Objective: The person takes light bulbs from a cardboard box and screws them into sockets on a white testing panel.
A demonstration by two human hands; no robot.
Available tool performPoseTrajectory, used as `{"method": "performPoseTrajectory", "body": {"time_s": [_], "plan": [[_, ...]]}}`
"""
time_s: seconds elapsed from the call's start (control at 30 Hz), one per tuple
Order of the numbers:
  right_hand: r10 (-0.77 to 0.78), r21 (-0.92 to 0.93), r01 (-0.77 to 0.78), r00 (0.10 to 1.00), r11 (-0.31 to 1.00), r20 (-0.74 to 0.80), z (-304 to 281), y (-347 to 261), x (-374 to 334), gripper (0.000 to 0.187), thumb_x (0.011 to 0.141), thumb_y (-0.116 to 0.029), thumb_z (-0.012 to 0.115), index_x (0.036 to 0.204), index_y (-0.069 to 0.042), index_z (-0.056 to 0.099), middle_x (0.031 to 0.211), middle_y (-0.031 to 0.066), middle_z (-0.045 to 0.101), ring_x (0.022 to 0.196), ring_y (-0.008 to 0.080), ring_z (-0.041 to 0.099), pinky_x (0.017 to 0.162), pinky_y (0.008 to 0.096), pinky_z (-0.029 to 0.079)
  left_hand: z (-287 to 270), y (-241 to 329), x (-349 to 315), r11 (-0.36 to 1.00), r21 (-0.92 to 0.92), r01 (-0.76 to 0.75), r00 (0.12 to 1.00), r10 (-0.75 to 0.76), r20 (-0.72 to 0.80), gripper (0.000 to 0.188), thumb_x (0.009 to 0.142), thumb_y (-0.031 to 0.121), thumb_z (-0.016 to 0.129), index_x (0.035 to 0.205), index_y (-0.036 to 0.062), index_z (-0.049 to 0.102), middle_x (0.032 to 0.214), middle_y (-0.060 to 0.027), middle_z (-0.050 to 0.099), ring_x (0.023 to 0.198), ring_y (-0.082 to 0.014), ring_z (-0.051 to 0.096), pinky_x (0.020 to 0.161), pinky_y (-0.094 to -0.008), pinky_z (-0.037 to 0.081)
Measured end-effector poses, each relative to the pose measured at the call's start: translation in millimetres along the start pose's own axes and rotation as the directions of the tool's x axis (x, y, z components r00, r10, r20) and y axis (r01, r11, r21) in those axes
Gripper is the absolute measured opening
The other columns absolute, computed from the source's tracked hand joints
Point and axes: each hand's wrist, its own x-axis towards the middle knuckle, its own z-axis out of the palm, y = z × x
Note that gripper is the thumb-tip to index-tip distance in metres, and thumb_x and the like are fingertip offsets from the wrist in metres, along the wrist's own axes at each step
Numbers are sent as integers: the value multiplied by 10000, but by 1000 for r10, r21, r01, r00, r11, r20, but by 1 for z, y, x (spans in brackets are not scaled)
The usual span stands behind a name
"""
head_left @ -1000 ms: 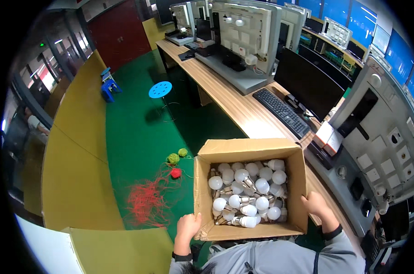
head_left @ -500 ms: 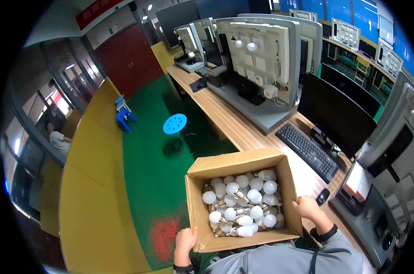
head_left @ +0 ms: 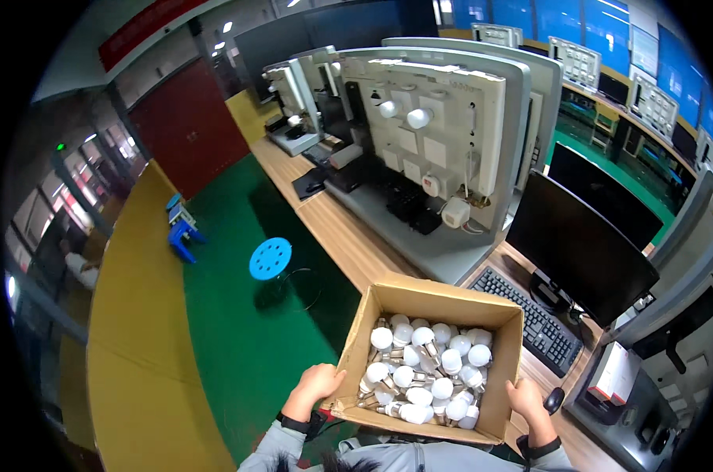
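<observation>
An uncovered cardboard box (head_left: 451,297) is between my two hands, tilted so that its inside shows. Many white light bulbs (head_left: 417,395) with metal screw bases lie jumbled in it. My left hand (head_left: 319,383) grips the box's left wall near the lower corner, fingers partly hidden behind the cardboard. On the opposite wall, my right hand (head_left: 527,399) is closed around the edge, its fingertips out of sight. The far side of the box overlaps the edge of the wooden desk.
Beyond the box, the wooden desk (head_left: 337,244) bears a keyboard (head_left: 529,318), a black monitor (head_left: 580,245), a mouse (head_left: 554,400) and a grey upright panel (head_left: 443,149) with fittings. A blue round stool (head_left: 270,259) stands left on the green floor, before a yellow low wall (head_left: 140,338).
The box has shifted right in the view and turned a little, with both hands still on it. The desk, panel and stool appear nearer.
</observation>
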Motion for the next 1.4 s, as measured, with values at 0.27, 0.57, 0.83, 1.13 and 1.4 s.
{"method": "performPoseTrajectory", "body": {"time_s": [0.27,0.57,0.83,1.13,1.4], "plan": [[334,138,-311,922,940,-195,41,-60,11,412,812,-345,559,832,55,657,778,294,613,755,429,618,717,473,499,-79,-3,164,935,158,-319,948,311,72,499,859,453,471,831,-1,676,855,-248,638,849,-400,623,770,-477,493],[525,399,-385,779,832,-343,113,-132,-72,432,769,-198,595,1166,-43,526,1067,225,566,990,395,558,841,432,465,-156,30,285,736,119,-666,709,576,408,663,868,627,362,1039,64,667,1001,-218,640,966,-374,604,854,-430,467],[603,412,-441,606,798,-519,131,-162,-71,361,782,-150,565,1123,-40,520,1025,206,511,914,406,557,781,464,469,-303,123,344,528,-338,-779,591,798,-118,357,909,374,495,872,45,627,734,-71,667,674,-155,631,601,-290,484],[573,370,-437,625,820,-531,130,-160,-75,362,793,-157,553,1135,-45,511,1003,190,517,899,393,567,763,458,473,-384,173,386,376,-812,-447,794,584,-167,265,872,304,520,1034,100,570,934,-26,650,829,-144,617,704,-284,462],[607,390,-465,601,795,-520,128,-166,-76,374,803,-164,542,1156,-45,500,1020,191,519,891,391,565,767,459,471,-379,222,419,389,-870,-304,815,579,-27,442,890,397,519,1209,95,470,1173,-103,545,970,-208,584,803,-373,482]]}}
